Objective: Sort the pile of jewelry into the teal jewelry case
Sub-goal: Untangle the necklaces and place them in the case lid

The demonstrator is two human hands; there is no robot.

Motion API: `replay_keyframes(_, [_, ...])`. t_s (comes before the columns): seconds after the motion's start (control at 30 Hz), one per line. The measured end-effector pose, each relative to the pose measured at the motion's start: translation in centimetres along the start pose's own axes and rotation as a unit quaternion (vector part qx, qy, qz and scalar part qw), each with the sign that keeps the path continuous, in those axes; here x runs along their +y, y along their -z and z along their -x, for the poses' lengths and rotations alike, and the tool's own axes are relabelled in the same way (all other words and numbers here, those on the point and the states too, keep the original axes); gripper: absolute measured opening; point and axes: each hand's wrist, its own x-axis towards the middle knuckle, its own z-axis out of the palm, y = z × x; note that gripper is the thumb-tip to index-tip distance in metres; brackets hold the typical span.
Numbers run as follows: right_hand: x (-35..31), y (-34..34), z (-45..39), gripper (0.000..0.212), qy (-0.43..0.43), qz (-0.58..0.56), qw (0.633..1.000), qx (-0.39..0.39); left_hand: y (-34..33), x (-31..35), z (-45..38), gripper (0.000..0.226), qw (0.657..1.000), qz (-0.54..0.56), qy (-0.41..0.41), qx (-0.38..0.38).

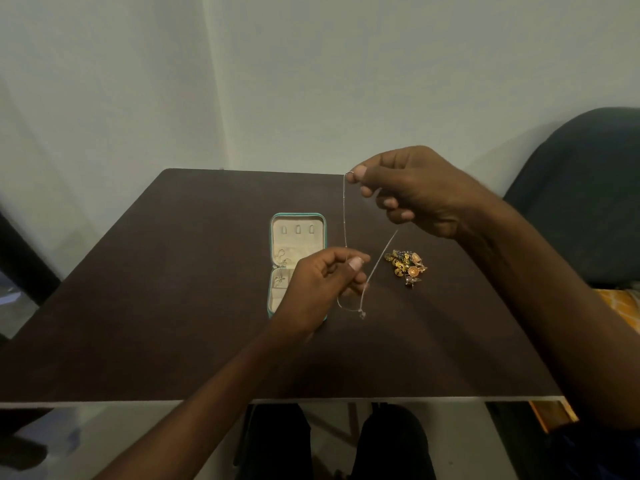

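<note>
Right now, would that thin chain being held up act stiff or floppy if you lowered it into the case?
Probably floppy: the chain sags in a loop between both hands. Likely light, since the right hand just pinches it. The pendant may swing and snag.

The dark brown wooden desk point(173, 306) is carrying the open teal zip-around jewelry case point(297, 265) near its middle, with the small heap of gold-coloured jewelry point(408, 266) lying just to its right. The left hand point(322, 282) is hovering over the case's near right part, and the right hand point(415, 192) is hanging higher, behind and to the right. The thin silver chain necklace point(345, 216) is stretching between them, looping down between case and heap. A dark padded chair point(581, 188) is standing beyond the desk's right edge
</note>
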Motion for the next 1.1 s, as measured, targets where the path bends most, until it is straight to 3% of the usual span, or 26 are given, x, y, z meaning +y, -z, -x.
replay_keyframes(0.2, [-0.8, 1.1, 0.2, 0.014, -0.022, -0.003, 1.0, -0.009, -0.5, -1.3, 0.3, 0.016, 0.998, 0.012, 0.063, -0.007])
replay_keyframes(0.43, [-1.2, 1.7, 0.5, 0.018, -0.03, -0.004, 0.999, -0.019, -1.1, -2.3, 0.7, 0.011, 0.995, -0.085, 0.038, 0.044])
replay_keyframes(0.57, [-1.5, 2.2, 0.4, 0.016, -0.029, 0.005, 0.999, -0.024, -1.3, -2.2, 0.8, 0.006, 0.997, -0.038, 0.037, 0.05])
replay_keyframes(0.73, [-2.0, 3.0, 0.2, 0.013, -0.015, 0.019, 1.0, -0.018, -1.6, -2.2, 1.5, 0.013, 0.995, 0.061, 0.08, -0.014])
replay_keyframes(0.9, [-2.6, 3.6, 0.0, 0.01, 0.018, 0.082, 0.996, -0.001, -1.9, -2.6, 2.1, 0.016, 0.994, 0.063, 0.089, -0.002])
replay_keyframes(1.1, [-3.0, 4.5, -0.1, 0.007, 0.055, 0.256, 0.965, -0.003, -1.5, -3.0, 2.3, 0.017, 0.995, 0.058, 0.079, 0.033])
